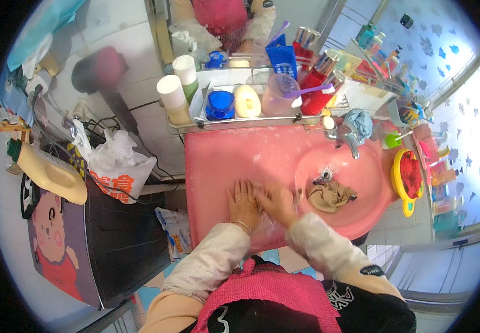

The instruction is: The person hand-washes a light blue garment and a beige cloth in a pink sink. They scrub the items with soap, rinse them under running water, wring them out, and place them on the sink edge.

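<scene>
On the pink washbasin counter (219, 158), just left of the bowl, my left hand (244, 204) lies flat, palm down, with its fingers pointing away from me. My right hand (276, 204) is blurred and rests close beside it, its fingertips against the left hand; whether something thin lies beneath the fingers cannot be seen. A crumpled brown cloth (331, 196) sits in the round basin (367, 179), next to the drain (326, 175). Over the bowl reaches a metal faucet (353, 143) with a light-blue cloth (358, 125) by it.
Behind the counter, a glass shelf holds a blue jar (220, 105), a soap bar (247, 101), a plastic cup (277, 98) and red bottles (315, 98). A yellow strainer (408, 183) with red contents is at right. At left are a plastic bag (121, 166) and a hair dryer (106, 79).
</scene>
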